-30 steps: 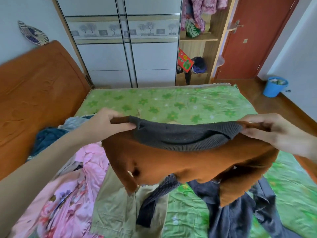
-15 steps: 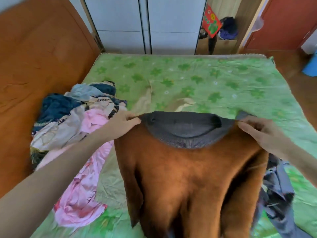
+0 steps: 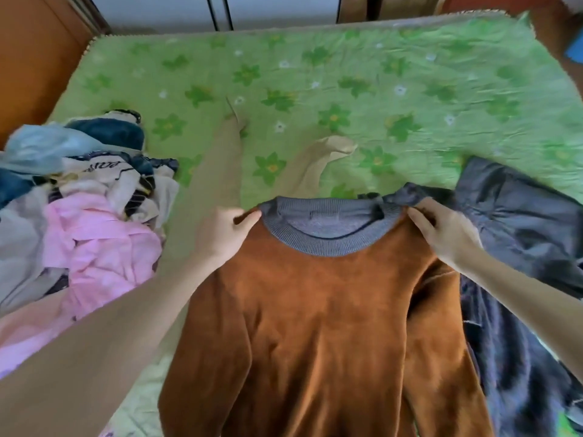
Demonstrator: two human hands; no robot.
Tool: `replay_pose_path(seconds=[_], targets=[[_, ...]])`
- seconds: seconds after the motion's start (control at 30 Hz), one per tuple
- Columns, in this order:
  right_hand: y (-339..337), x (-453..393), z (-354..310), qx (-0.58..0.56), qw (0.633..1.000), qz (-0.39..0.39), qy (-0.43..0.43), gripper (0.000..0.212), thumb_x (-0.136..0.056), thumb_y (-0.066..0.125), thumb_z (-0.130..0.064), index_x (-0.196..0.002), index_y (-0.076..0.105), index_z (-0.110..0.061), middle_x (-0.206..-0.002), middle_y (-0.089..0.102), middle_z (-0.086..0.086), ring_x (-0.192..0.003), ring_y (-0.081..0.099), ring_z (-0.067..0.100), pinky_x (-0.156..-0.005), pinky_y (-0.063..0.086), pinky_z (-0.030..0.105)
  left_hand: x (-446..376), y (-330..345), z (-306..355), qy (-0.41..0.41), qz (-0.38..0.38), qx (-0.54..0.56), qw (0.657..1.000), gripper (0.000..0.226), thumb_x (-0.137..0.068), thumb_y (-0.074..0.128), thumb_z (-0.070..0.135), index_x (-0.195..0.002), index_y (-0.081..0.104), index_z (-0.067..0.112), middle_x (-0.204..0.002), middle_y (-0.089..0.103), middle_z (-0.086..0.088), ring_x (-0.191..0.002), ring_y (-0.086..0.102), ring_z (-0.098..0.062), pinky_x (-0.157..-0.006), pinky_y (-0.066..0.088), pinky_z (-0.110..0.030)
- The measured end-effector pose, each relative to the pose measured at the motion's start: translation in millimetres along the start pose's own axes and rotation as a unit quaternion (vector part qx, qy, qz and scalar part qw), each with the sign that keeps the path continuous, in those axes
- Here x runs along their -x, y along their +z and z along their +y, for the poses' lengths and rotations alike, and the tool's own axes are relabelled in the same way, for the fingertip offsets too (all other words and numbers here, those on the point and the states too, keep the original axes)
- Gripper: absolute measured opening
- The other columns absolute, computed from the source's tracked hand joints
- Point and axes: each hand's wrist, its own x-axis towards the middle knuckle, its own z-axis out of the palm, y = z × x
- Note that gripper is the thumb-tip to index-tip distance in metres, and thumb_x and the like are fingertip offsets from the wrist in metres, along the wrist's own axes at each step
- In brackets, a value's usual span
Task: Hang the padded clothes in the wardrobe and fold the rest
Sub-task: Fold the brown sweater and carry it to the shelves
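Note:
A brown fleece sweater [image 3: 318,326] with a grey ribbed collar lies spread on the bed, collar away from me. My left hand [image 3: 222,233] pinches its left shoulder beside the collar. My right hand [image 3: 441,231] pinches the right shoulder. Beige trousers [image 3: 220,165] lie under and beyond the sweater, legs pointing to the far side. A dark grey padded jacket [image 3: 517,222] lies to the right, partly under the sweater's sleeve.
A heap of mixed clothes [image 3: 79,190], pink, cream and dark blue, sits on the left of the bed. The green flowered bedsheet [image 3: 347,74] stretches beyond. A wooden headboard [image 3: 34,55] stands left; the white wardrobe doors [image 3: 277,7] rise past the bed's far edge.
The sweater, held up bunched in the air a second ago, has come down and now lies spread flat on the bed. My view has tilted downward.

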Motion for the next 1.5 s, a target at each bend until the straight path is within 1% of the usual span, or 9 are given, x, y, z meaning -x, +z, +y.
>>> replay_pose_path(seconds=[0.33,0.43,0.53,0.63,0.77,0.9,1.1,1.33,1.5], targets=[[126.0,-118.5,47.3,0.145,0.989,-0.019,-0.030,0.036,-0.108,0.041,-0.049,-0.116,0.063,-0.022,-0.102,0.072,0.016,-0.096,0.066,0.041,-0.067,0.042,0.041,-113.0,107.5,-80.7,-0.006,0.018,-0.057,0.998,0.053,-0.099,0.069,0.036,-0.058,0.051,0.009,-0.049,0.038,0.001,-0.046,0.038,-0.018,-0.050,0.024,-0.035],[164.2,-133.1,58.6,0.164,0.986,-0.026,-0.016,0.033,-0.107,0.043,-0.046,-0.108,0.060,-0.018,-0.099,0.067,0.019,-0.094,0.065,0.042,-0.067,0.043,0.042,-130.4,138.7,-101.4,-0.014,0.015,-0.127,0.992,0.047,-0.097,0.068,0.042,-0.065,0.056,0.009,-0.054,0.049,-0.003,-0.056,0.055,-0.029,-0.050,0.031,-0.033],[190.7,-132.7,62.0,0.220,0.974,0.007,-0.051,0.025,-0.104,0.052,-0.035,-0.110,0.062,-0.012,-0.105,0.065,0.016,-0.101,0.059,0.041,-0.080,0.046,0.047,-131.6,159.4,-111.2,-0.004,0.030,-0.224,0.974,0.034,-0.096,0.066,0.046,-0.084,0.061,0.014,-0.077,0.065,-0.010,-0.079,0.066,-0.037,-0.066,0.051,-0.041],[199.7,-117.5,61.2,0.217,0.962,0.094,-0.139,0.030,-0.101,0.059,-0.021,-0.129,0.059,-0.010,-0.125,0.058,0.014,-0.110,0.054,0.038,-0.089,0.044,0.051,-115.2,174.0,-103.8,0.091,0.106,-0.276,0.951,0.026,-0.097,0.062,0.030,-0.112,0.060,0.009,-0.105,0.059,-0.014,-0.098,0.057,-0.038,-0.084,0.045,-0.049],[221.8,-78.6,61.1,0.142,0.959,0.048,-0.241,0.044,-0.110,0.046,-0.025,-0.151,0.050,-0.010,-0.157,0.047,0.009,-0.146,0.043,0.028,-0.115,0.041,0.048,-80.6,198.5,-94.0,0.222,0.047,-0.270,0.936,0.053,-0.108,0.045,0.038,-0.149,0.048,0.005,-0.150,0.051,-0.015,-0.133,0.051,-0.033,-0.111,0.044,-0.047],[246.0,-58.3,72.9,0.204,0.961,-0.052,-0.177,0.067,-0.108,0.017,-0.057,-0.166,0.017,-0.023,-0.173,0.010,-0.006,-0.160,0.003,0.013,-0.130,0.014,0.041,-56.8,225.0,-103.1,0.204,-0.027,-0.270,0.940,0.075,-0.108,0.028,0.056,-0.164,0.025,0.007,-0.172,0.021,-0.013,-0.159,0.022,-0.027,-0.128,0.026,-0.046],[247.1,-57.9,72.7,0.225,0.958,-0.085,-0.155,0.071,-0.105,0.007,-0.061,-0.167,0.006,-0.026,-0.174,0.001,-0.007,-0.160,-0.004,0.014,-0.130,0.007,0.042,-51.0,228.4,-100.2,0.198,-0.050,-0.286,0.936,0.071,-0.108,0.020,0.057,-0.167,0.018,0.018,-0.174,0.017,-0.010,-0.160,0.018,-0.030,-0.128,0.025,-0.052],[200.5,16.5,96.4,0.136,0.988,0.058,-0.043,0.054,-0.111,0.023,-0.039,-0.161,0.032,-0.022,-0.169,0.028,-0.001,-0.159,0.015,0.019,-0.129,0.015,0.045,-6.8,237.9,-67.0,0.243,-0.090,-0.297,0.919,0.068,-0.108,0.022,0.058,-0.165,0.027,0.019,-0.171,0.027,-0.010,-0.159,0.023,-0.031,-0.126,0.028,-0.054],[169.3,74.1,136.3,0.079,0.987,0.077,0.114,0.055,-0.101,0.059,-0.025,-0.152,0.039,-0.018,-0.137,0.059,0.011,-0.120,0.054,0.035,-0.096,0.048,0.051,16.1,258.9,-40.5,0.272,-0.119,-0.276,0.914,0.070,-0.107,0.016,0.061,-0.164,0.029,0.022,-0.172,0.027,-0.007,-0.159,0.023,-0.029,-0.127,0.026,-0.052]])
